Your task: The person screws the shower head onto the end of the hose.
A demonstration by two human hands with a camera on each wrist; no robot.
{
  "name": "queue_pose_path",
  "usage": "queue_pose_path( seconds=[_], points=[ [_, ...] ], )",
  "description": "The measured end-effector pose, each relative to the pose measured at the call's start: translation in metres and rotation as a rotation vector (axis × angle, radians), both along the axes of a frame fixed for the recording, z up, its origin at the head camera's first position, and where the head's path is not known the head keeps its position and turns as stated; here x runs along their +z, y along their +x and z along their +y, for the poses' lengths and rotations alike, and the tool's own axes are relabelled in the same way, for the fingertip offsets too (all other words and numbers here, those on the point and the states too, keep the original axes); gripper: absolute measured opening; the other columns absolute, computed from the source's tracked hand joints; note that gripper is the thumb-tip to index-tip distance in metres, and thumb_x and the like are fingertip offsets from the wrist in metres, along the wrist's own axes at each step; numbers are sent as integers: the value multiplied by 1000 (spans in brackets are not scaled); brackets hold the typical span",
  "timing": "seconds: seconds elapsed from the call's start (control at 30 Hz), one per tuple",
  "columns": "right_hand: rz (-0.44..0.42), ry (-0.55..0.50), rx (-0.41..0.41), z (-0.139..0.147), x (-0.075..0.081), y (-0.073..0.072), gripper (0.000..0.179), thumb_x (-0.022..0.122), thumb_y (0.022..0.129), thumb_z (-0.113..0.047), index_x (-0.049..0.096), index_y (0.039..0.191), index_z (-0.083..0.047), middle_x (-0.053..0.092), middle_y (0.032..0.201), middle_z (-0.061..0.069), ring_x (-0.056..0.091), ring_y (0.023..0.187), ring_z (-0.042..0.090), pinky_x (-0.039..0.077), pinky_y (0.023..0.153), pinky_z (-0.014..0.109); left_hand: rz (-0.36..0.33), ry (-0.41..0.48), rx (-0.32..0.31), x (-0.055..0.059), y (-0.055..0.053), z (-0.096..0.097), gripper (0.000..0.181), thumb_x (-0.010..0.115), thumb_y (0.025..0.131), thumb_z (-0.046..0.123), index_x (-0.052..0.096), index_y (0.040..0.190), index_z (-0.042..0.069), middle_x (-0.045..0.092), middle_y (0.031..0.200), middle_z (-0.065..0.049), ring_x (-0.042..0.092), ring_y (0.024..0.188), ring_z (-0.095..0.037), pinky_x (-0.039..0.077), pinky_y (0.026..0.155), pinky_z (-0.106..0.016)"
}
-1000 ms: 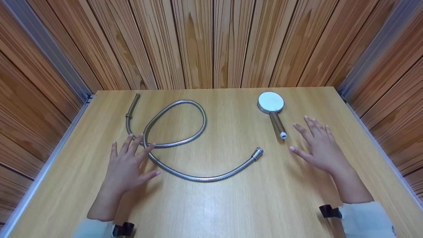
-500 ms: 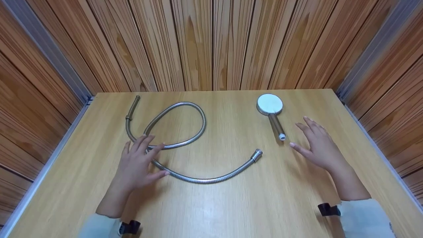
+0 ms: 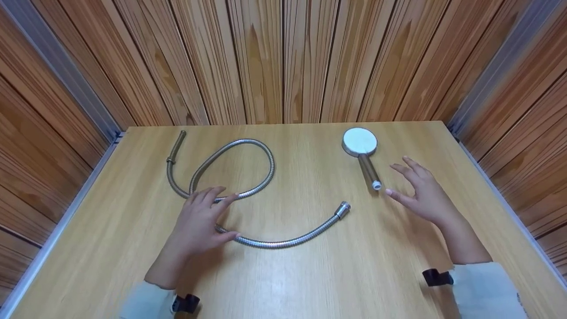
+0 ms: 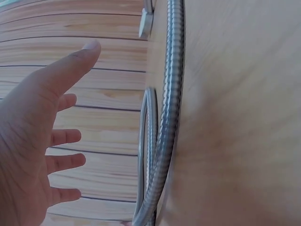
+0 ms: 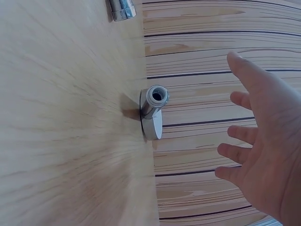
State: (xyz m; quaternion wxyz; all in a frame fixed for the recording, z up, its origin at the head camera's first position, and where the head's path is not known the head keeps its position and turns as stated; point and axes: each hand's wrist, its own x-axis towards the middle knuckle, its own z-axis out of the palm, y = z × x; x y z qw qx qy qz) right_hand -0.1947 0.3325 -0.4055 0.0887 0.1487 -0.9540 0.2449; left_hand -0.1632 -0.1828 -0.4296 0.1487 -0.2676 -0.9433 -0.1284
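A silver metal shower hose (image 3: 283, 244) lies looped on the table, its chrome end nut (image 3: 343, 209) pointing right. Above the hose's crossing hovers my left hand (image 3: 201, 223), fingers spread, covering part of the hose in the head view. The left wrist view has that hand (image 4: 28, 141) apart from the hose (image 4: 171, 94), with nothing in it. A shower head (image 3: 359, 141) with a white round face and a brown-grey handle lies at the back right. My right hand (image 3: 423, 195) is held relaxed to the right of its handle. In the right wrist view the threaded handle end (image 5: 157, 95) faces the camera.
The hose's far end (image 3: 179, 141) lies toward the back left of the wooden table (image 3: 310, 283). Wood-panelled walls (image 3: 283, 62) rise behind and on both sides, with metal rails (image 3: 500, 57) at the corners. Black wrist cameras (image 3: 436, 278) sit at both sleeves.
My left hand has moved right over the hose crossing. The right hand has shifted only slightly, its fingers drawn a little together. Hose and shower head lie as before; the head view tilted slightly.
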Motion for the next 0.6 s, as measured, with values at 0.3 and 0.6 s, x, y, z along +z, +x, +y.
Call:
queue_pose_path(
  seconds=[0.3,0.6],
  points=[
    [-75,-71,-15,0,-1,-7,72,70,90,-39,40,145,-3,23,154,28,21,138,53,24,100,73,-68,30,-62,0,-3,23,82,78,75,56,49,144,21,52,136,-11,46,124,-34,35,102,-58],
    [-146,-139,-51,2,-5,-14,74,66,92,-45,39,146,-2,23,155,27,19,140,50,22,104,70,-121,63,-122,0,-7,48,78,75,77,57,51,141,20,53,135,-8,47,125,-30,36,104,-53]
  ],
)
